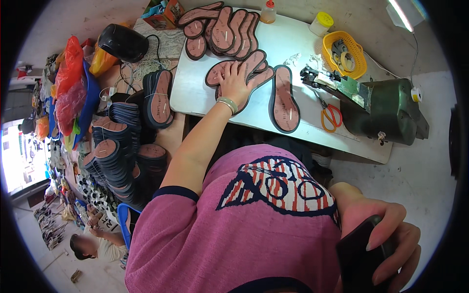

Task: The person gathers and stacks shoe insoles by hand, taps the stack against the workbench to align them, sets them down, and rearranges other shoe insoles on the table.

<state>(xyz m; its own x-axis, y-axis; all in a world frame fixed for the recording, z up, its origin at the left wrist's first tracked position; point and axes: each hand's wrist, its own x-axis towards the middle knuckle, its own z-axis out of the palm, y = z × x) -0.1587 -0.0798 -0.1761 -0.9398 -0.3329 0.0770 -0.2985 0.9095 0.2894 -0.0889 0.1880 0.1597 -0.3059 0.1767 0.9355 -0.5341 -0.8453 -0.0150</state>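
Note:
My left hand (pixel 233 85) lies spread over a small pile of pink-topped shoe soles with dark rims (pixel 255 59), its fingers apart on the upper ones. Just right of that pile, a single sole (pixel 285 105) lies lengthwise near the table's front edge. Low on the right, my right hand (pixel 398 244) is wrapped round a flat black object that looks like a phone (pixel 360 254), held close to my body. Part of that object is hidden by the fingers.
On the white table (pixel 200 93) are a heap of soles (pixel 222 31), orange-handled scissors (pixel 331 117), a dark green sewing machine (pixel 386 110), a yellow basket (pixel 349 44) and a red-capped bottle (pixel 268 13). Bundled soles (pixel 115 163) stack up at left. A person (pixel 100 244) sits farther off.

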